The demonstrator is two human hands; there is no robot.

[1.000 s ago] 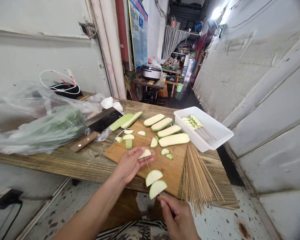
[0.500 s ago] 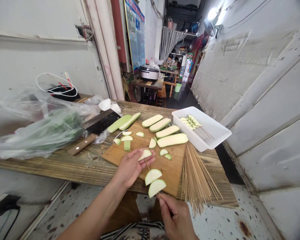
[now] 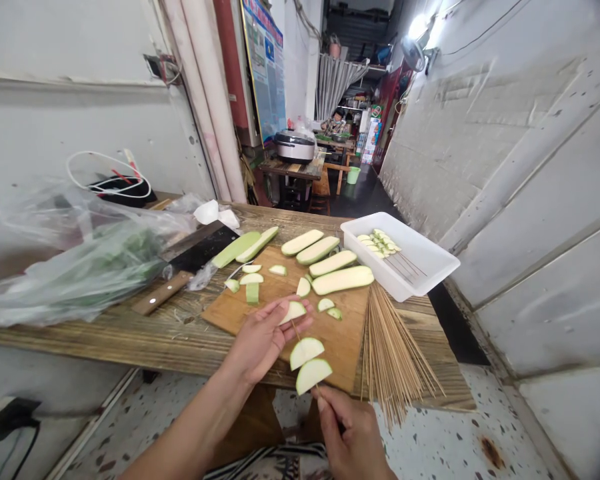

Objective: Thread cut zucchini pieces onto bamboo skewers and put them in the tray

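My right hand (image 3: 353, 427) is closed on the lower end of a thin wooden skewer (image 3: 295, 329). Two pale half-moon zucchini slices (image 3: 314, 376) with green rims are threaded on it, close together. Above the near edge of the cutting board (image 3: 340, 347), my left hand (image 3: 267, 337) pinches another zucchini slice (image 3: 294, 311) between thumb and fingers. The skewer's upper end meets that slice; how deep it goes in cannot be seen. Behind the hands, halved zucchinis (image 3: 344, 281) and several small cut pieces (image 3: 251, 279) lie on the board.
A fan of loose skewers (image 3: 397, 360) lies at the right, overhanging the table's front edge. Beyond it stands a white plastic tub (image 3: 405, 287) with filled skewers (image 3: 380, 243). At left are a cleaver (image 3: 163, 293) and a plastic bag of greens (image 3: 120, 260). Far back, a person (image 3: 335, 123) sits.
The left hand with its slice has shifted very slightly relative to the skewer. The right hand keeps its grip. The whole view has turned a little to the right.
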